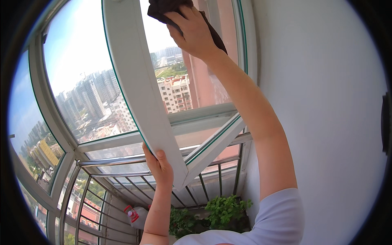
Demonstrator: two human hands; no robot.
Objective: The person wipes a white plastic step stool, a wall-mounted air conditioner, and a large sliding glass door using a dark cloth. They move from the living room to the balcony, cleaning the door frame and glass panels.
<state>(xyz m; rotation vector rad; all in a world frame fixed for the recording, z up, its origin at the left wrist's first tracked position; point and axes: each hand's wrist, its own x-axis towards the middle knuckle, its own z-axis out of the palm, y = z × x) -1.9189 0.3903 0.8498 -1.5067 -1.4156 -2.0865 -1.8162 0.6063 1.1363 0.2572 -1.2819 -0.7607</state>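
My right hand (195, 32) is raised at the top of the view, its fingers closed on a dark brown cloth (167, 7). The cloth lies against the glass pane (206, 81) of a white-framed window sash that stands swung inward; part of it hangs down beside my wrist. Lower down, my left hand (159, 165) grips the sash's white frame (145, 102) near its bottom corner, thumb on the near face and fingers round the edge. The top of the sash is cut off by the view.
A metal railing (118, 162) with dark bars runs below the windows. Green potted plants (224, 210) and a clear plastic jug with a red handle (136, 215) stand low behind it. A plain white wall (318, 102) rises at the right. Tall buildings show outside.
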